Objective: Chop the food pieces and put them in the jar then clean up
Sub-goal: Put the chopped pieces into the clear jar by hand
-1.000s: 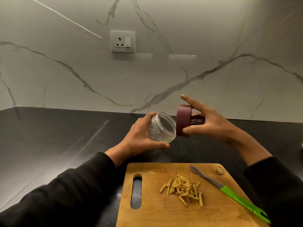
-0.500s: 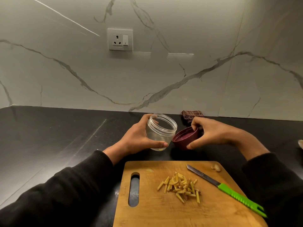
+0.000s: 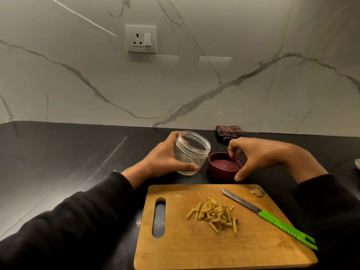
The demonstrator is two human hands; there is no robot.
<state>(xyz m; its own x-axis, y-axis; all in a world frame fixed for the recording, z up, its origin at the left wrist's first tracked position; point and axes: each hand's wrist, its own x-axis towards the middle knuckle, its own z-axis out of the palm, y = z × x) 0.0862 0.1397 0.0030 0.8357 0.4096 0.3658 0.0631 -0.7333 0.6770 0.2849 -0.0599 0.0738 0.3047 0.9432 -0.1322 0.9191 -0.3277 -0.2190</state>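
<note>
My left hand [image 3: 161, 160] grips an open clear plastic jar [image 3: 191, 152] just above the black counter, behind the wooden cutting board [image 3: 194, 250]. The jar's dark red lid [image 3: 224, 166] lies upside down on the counter to its right. Around the lid curls my right hand [image 3: 261, 154], thumb on the near side and fingertips on the far rim. A pile of pale yellow chopped sticks [image 3: 214, 215] lies in the middle of the board. A green-handled knife [image 3: 272, 217] rests on the board's right side, blade pointing away.
A small food scrap [image 3: 256, 191] sits at the board's far right corner. A folded dark checked cloth [image 3: 229, 131] lies against the marble wall behind my right hand. A wall socket [image 3: 140, 38] is mounted above. The black counter [image 3: 68, 152] stretches to the left.
My right hand took the lid off beside the jar's mouth and lowered it, upside down, onto the counter to the jar's right. The jar has turned more upright in my left hand.
</note>
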